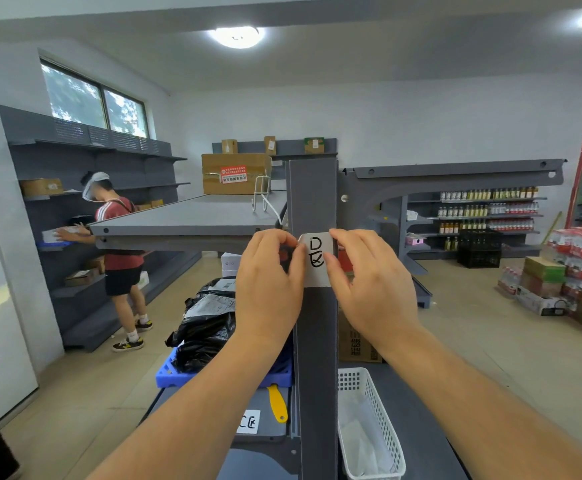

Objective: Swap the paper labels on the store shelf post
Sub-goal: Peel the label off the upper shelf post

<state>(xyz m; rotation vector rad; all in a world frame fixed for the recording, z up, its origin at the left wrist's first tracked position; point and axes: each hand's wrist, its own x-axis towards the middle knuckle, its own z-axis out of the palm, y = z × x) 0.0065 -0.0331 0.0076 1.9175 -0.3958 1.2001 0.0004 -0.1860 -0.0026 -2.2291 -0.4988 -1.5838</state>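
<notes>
The shelf post (313, 202) stands upright in the middle, and a paper label (316, 259) lies against its front face. The left hand (268, 282) is at the label's left edge, the right hand (369, 285) at its right edge. Left of the post a shelf board (192, 216) juts out, with a cardboard box (235, 173) on its far end. Below, left of the post, a second label (248, 421) lies on a lower shelf beside a utility knife (277, 403) (just behind them sits a crate (178, 375) holding bags). Right of the post stands a mesh basket (372, 424).
</notes>
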